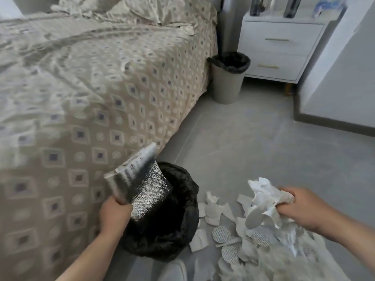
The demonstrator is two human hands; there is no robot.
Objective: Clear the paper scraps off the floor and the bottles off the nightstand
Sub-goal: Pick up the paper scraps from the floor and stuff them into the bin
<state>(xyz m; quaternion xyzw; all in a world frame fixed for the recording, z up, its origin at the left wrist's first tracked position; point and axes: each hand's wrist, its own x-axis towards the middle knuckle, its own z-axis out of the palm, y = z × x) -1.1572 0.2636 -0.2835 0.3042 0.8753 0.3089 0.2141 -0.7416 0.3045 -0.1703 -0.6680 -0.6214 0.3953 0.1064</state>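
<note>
Clutching a crumpled wad lifted from the paper scraps, the right hand has its fingers curled tight round the paper, just to the right of the black bag and above the heap. The rest of the scraps, with some round printed discs among them, lie spread on the floor touching the bag's right side and trailing away from it. Over the bag's mouth the left hand grips the lower corner of a silver padded pouch, tilted into the opening. The bed runs along the bag's left. Far beyond the bag stands a lined bin, and just past it the nightstand, where dark upright shapes that look like the bottles stand on top, too blurred to count. By my reading the job is at an early stage: most of the paper is not yet bagged, and the bottles are untouched.
</note>
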